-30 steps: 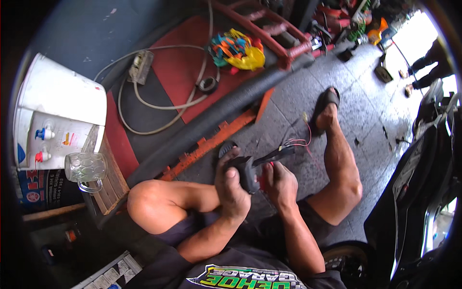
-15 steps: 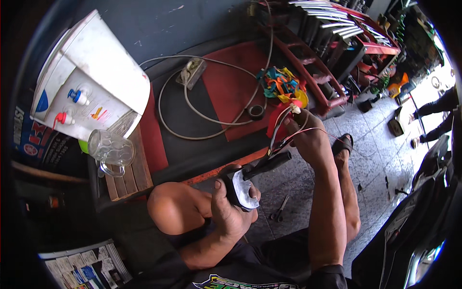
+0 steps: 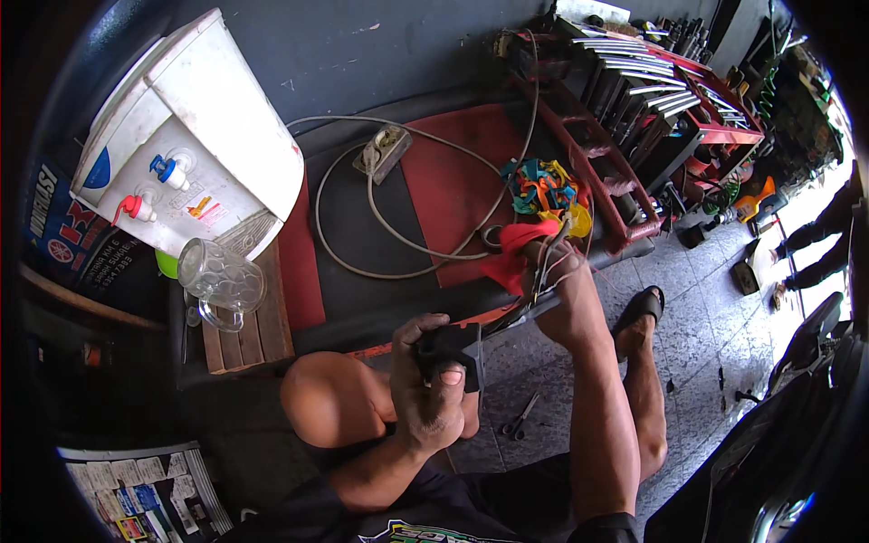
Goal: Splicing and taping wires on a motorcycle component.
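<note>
My left hand (image 3: 433,394) is closed around a black box-shaped part (image 3: 455,348), its thumb pressed on top. From that part a dark cable with thin wires (image 3: 540,271) runs right to my right hand (image 3: 568,276). The wires drape over the back of that hand. A bright red cloth (image 3: 520,242) bunches at my right fingers, which seem to grip it; the cloth and wires partly hide them. Behind the cloth, a roll of black tape (image 3: 491,237) shows only in part. A heap of colourful scraps (image 3: 546,187) lies just beyond.
A white water dispenser (image 3: 213,136) and an upturned glass mug (image 3: 222,279) on a wooden crate (image 3: 243,339) stand at left. A power strip (image 3: 386,151) with looped cable lies on the red-and-black bench (image 3: 362,281). Scissors (image 3: 519,418) rest on the tiled floor. A red tool rack (image 3: 715,131) stands far right.
My left hand has turned the black part, so its pale face no longer shows. My right hand has shifted onto the red cloth, which now partly covers the tape roll. The view has tilted slightly.
</note>
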### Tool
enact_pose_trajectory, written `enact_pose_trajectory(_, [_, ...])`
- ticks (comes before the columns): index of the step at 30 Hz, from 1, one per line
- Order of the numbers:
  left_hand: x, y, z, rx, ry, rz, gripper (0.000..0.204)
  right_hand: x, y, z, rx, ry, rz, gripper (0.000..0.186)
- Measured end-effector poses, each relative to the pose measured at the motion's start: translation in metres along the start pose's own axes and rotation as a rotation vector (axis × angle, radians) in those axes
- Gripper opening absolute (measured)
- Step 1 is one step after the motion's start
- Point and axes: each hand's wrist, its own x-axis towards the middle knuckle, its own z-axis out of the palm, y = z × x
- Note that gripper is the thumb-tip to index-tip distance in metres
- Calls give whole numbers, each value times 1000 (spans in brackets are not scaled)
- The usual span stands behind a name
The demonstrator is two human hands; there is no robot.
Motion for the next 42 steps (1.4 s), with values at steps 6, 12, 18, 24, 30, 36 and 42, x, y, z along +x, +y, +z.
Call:
enact_pose_trajectory(6, [-4,-3,2,17,-108,190,58,3,15,-17,-10,-119,236,63])
enact_pose_trajectory(12, [-5,-2,5,74,-33,23,64,32,28,-9,-295,-345,164,41])
enact_pose_trajectory(18, [-7,-5,0,31,-110,32,53,6,16,-8,-363,194,232,59])
enact_pose_trajectory(24, [-26,-16,-8,166,-272,44,55,-57,-16,-22,782,332,474,75])
enact_pose_trajectory(30, [-38,-23,-15,335,-478,104,54,-110,-19,-25,1112,304,548,37])
enact_pose_trajectory(36, [-29,-13,-10,-114,-720,-520,42,-119,-42,-27,931,269,740,20])
enact_pose_trajectory(42, [-19,-3,22,359,-882,-525,27,-124,-63,-30,997,338,716,17])
